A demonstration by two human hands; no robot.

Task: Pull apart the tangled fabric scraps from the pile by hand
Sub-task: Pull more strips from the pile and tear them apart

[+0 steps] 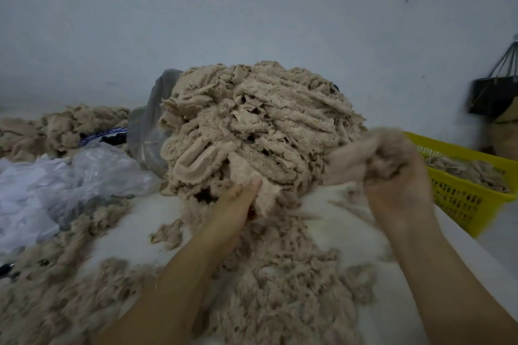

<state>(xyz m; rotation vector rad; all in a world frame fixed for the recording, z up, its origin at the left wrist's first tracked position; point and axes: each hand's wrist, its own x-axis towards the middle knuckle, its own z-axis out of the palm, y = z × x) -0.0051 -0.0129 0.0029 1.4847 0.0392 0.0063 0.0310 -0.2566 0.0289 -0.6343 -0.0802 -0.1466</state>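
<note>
While left grip (235, 206) pinches a scrap (269, 194) low on the pile (252, 120), right grip (398, 193) clutching a tuft (370, 148) (blurred)

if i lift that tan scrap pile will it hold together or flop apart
Probably flops: the scrap pile is loose, sagging fleecy strips. It should likely come away in clumps like the clump the right hand grips. Expect shedding; fluff litters the white surface.

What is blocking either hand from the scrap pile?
Nothing visible. The left hand already grips a scrap at the lower front of the pile, and the right hand holds a blurred tuft beside it.
</note>
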